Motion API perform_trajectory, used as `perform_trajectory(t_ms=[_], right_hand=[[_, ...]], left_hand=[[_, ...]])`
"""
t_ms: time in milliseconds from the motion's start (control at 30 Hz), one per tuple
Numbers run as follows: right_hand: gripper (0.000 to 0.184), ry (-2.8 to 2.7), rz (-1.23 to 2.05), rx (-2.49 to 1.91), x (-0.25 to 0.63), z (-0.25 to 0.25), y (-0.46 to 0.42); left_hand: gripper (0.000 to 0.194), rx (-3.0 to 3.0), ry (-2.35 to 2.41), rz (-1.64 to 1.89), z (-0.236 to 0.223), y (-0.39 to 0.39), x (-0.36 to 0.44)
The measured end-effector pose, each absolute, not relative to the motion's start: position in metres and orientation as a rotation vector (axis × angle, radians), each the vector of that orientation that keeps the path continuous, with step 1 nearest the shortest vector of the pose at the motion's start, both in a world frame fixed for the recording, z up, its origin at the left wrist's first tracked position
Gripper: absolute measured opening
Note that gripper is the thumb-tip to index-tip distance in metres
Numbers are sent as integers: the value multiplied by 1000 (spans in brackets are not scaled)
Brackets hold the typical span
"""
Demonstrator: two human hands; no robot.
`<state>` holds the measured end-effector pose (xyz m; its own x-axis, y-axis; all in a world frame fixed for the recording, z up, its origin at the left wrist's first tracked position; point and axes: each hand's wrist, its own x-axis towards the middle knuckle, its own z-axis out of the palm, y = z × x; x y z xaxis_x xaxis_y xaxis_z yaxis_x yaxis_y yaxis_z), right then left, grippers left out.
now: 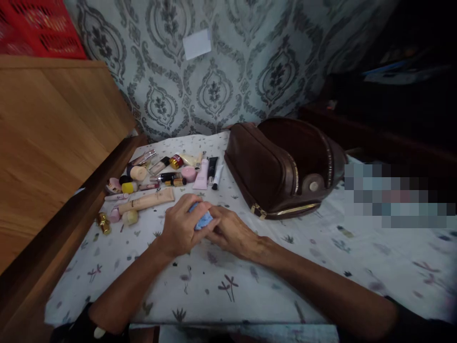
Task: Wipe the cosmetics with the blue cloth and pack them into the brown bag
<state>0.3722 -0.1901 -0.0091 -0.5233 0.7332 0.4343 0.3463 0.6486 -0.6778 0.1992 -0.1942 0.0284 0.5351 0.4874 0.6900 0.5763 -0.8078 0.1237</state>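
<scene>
My left hand (185, 224) is closed around a light-blue, crumpled piece that looks like a cloth (203, 220). My right hand (233, 232) meets it over the front middle of the table, its fingers curled against the left ones. What lies inside the right fingers is hidden. Left of the hands lie the cosmetics: a long beige tube (148, 201), a pink tube (201, 175), a black tube (212, 170), a pink round jar (189, 173) and a gold-capped bottle (104, 223). A brown leather bag (260, 166) lies to the right, its zip open.
The table wears a white patterned cloth (228, 290). A wooden panel (60, 133) with a red plastic basket (43, 28) on top borders the left side. Patterned wallpaper (214, 90) stands behind, with a white card (197, 44) on it. A blurred-out patch covers part of the right.
</scene>
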Motion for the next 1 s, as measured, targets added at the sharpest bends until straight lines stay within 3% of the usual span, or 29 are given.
perform_trajectory(t_ms=[167,400,533,633,800,1000], right_hand=[[14,-2136,824,-740,370,-10,-190],[79,-1977,1154,-691,376,-5,-192],[93,-1806,1319,-707,378,-3,-194],[86,-1636,1371,-586,379,6,-194],[48,-1338,1283,-382,386,29,-196],[39,-1394,929,-482,401,46,-208]], left_hand=[[10,-2683,-893,-1205,31,-194,202],[33,-2796,-1160,-1449,38,-190,216],[32,-2711,-1587,-1633,38,-181,217],[32,-2445,-1869,-1874,39,-175,217],[43,-2265,-2061,-2104,40,-187,239],[60,-1981,-2745,-2514,38,-211,275]])
